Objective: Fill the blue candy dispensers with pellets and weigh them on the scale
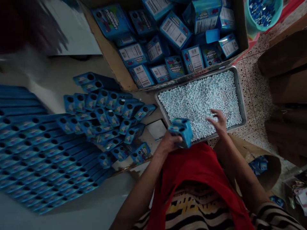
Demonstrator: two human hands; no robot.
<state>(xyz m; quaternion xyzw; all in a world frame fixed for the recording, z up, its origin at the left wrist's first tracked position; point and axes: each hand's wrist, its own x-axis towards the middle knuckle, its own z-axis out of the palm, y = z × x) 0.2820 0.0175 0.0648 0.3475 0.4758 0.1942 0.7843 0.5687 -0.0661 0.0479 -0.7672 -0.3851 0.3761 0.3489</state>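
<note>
My left hand (169, 142) is wrapped round a blue candy box (184, 131), blurred by motion, above the near left corner of a metal tray (241, 95). Whether it is one box or two pressed together I cannot tell. Small pale blue and white candies (196, 99) cover most of the tray's bottom. Over the right part of these candies is my right hand (219, 123), its fingers spread and nothing visible in them. A small white scale-like device (156, 129) lies just left of the tray.
A large cardboard carton (105, 48) of blue boxes borders the tray's far side. Blue boxes with round holes (103, 118) crowd the table at left, beside long stacked rows (48, 153). A teal bucket (254, 33) stands far right. A blurred person's hand (51, 30) shows upper left.
</note>
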